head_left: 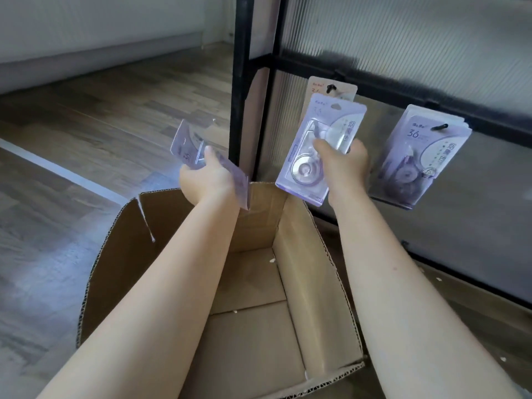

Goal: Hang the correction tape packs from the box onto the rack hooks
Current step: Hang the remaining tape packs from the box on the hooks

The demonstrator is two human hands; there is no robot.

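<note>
My right hand (342, 165) grips a lilac correction tape pack (309, 156) upright, just below a black rack hook (331, 88) where a beige-backed pack (318, 86) hangs. My left hand (208, 175) holds a small bunch of lilac packs (188, 144) above the far rim of the open cardboard box (121, 254). To the right, several packs (417, 156) hang from another hook (440, 127). The visible box floor is bare cardboard.
The black metal rack frame (240, 82) with ribbed translucent panels stands behind the box. Wooden floor (86, 116) stretches to the left, up to a white wall. Small white crumbs lie on the floor by the rack's foot.
</note>
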